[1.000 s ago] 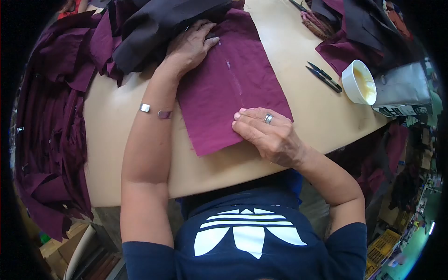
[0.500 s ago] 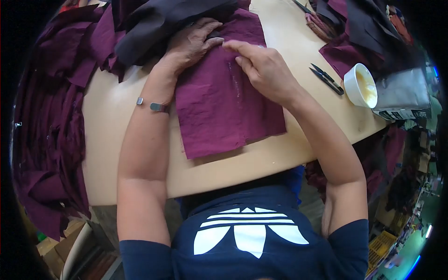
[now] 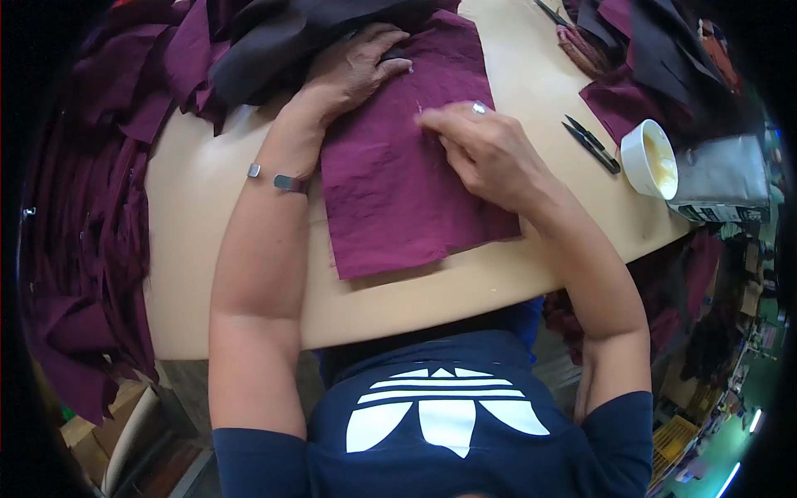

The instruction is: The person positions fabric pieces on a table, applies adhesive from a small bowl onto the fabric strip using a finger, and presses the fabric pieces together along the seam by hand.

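A maroon piece of fabric [image 3: 374, 207] lies on the table in front of me. My left hand [image 3: 357, 70] rests palm down at its upper left, fingers stretched and thumb apart, beside a dark bunched cloth [image 3: 282, 50]. Over the middle of the maroon piece is my right hand [image 3: 494, 158], wearing a ring, its fingers curled together and the tips at the fabric, slightly blurred. Whether anything is pinched there is hidden. Small whitish marks show near the left thumb and the right fingertips. To the right are black thread snips [image 3: 591, 143] and a white bowl [image 3: 638, 166] of pale paste.
Stacked maroon fabric [image 3: 91, 216] fills the left side. Scissors with wrapped handles [image 3: 577, 48] lie at the back right, near more maroon and dark cloth [image 3: 656, 66]. A clear plastic-looking container [image 3: 722, 174] stands beside the bowl, at the table's [image 3: 398, 311] right edge.
My right hand has moved down the fabric toward me, away from my left hand, covering part of a whitish streak seen earlier. My left hand stays on the cloth. The view has shifted slightly.
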The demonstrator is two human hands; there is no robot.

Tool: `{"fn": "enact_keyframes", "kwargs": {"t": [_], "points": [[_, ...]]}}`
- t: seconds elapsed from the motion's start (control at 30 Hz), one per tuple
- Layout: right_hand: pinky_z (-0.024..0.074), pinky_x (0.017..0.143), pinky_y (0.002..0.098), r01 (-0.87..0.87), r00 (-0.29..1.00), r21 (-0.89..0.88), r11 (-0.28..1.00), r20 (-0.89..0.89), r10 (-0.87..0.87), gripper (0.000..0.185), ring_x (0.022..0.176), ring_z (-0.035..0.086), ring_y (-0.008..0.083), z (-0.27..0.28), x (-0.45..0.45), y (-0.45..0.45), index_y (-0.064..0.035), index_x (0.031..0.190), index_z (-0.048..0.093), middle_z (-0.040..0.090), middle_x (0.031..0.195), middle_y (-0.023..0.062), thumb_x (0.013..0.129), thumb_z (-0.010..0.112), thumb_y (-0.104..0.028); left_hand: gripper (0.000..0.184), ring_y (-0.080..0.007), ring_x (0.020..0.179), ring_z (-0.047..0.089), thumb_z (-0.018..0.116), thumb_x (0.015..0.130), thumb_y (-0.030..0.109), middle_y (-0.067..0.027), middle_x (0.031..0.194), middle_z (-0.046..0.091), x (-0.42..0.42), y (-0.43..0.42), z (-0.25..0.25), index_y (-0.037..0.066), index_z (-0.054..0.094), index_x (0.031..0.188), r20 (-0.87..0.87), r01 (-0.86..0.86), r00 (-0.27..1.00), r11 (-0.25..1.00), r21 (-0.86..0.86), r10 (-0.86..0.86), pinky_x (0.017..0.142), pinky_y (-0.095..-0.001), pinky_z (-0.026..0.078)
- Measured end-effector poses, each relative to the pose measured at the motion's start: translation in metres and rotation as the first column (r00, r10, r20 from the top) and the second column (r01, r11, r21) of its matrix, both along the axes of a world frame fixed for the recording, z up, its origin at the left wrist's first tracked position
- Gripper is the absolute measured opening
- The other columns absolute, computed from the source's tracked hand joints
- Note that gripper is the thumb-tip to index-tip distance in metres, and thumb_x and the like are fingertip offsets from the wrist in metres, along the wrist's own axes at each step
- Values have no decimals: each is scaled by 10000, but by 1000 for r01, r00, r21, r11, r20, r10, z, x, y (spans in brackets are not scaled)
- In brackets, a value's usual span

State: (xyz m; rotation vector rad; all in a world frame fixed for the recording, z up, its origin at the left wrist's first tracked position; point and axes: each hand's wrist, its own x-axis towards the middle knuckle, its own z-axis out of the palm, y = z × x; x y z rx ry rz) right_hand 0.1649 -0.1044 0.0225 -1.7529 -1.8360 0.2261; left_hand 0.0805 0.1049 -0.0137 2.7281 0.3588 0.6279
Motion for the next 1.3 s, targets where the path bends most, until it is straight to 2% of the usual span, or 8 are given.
{"fn": "enact_keyframes", "kwargs": {"t": [0.07,0.3,0.43,0.7,0.9,1.07,1.17,1.3], "points": [[493,825,327,-62,970,-322,945,-243,-20,307,939,629,264,21,-3,-13,-14,1105,568,642,984,150,806,539,46,458,-265,1143,516,552,870,418,-48,1282,508,2,6,-5,139,534,1233,21,10,1000,999,35,-11,960,-347,423],[476,860,334,-57,977,283,957,214,-5,358,941,620,270,-13,-14,-9,-25,1167,567,639,1000,140,810,591,0,470,-268,1158,506,541,873,433,-60,1290,504,3,5,-5,133,535,1233,17,17,1000,999,33,-17,972,-346,413],[493,836,337,-97,986,-252,963,-157,58,282,887,626,268,25,-24,-35,-14,1057,591,642,930,146,777,608,-43,469,-269,1168,497,540,873,433,-63,1289,505,3,6,-8,133,535,1234,27,21,999,999,30,-22,981,-344,406],[456,936,415,-212,918,138,967,369,149,274,1074,587,293,-6,-48,-65,22,1070,602,613,1106,192,826,523,-73,478,-264,1175,493,551,871,418,-60,1286,510,-1,0,4,107,530,1234,-3,19,1000,1000,-15,-19,991,-344,400],[507,837,386,-236,956,104,966,-155,250,324,992,625,305,9,-60,-95,37,1063,604,644,1012,179,745,585,-24,469,-270,1178,490,552,873,410,-67,1289,508,2,4,-3,120,528,1240,27,69,997,997,-22,-68,987,-345,399],[476,872,405,-243,968,101,965,-37,248,386,1013,605,323,6,-65,-96,6,1133,579,628,1073,160,748,590,13,449,-279,1178,488,555,878,392,-74,1286,510,0,2,6,109,537,1227,-6,29,1000,999,39,-29,983,-346,393],[476,880,388,-69,990,118,991,-117,83,375,1007,607,338,37,-21,-117,0,1136,575,633,1076,149,764,605,-41,421,-279,1168,496,567,880,357,-74,1277,516,-2,-4,9,104,545,1216,-8,-4,1000,1000,14,4,979,-344,393],[395,991,421,505,733,207,838,409,-543,497,1180,488,328,75,75,-157,-62,1170,559,533,1260,150,719,718,-195,409,-280,1172,493,579,873,321,-76,1282,511,-1,0,10,104,544,1218,-24,28,999,1000,5,-28,982,-346,390]]}}
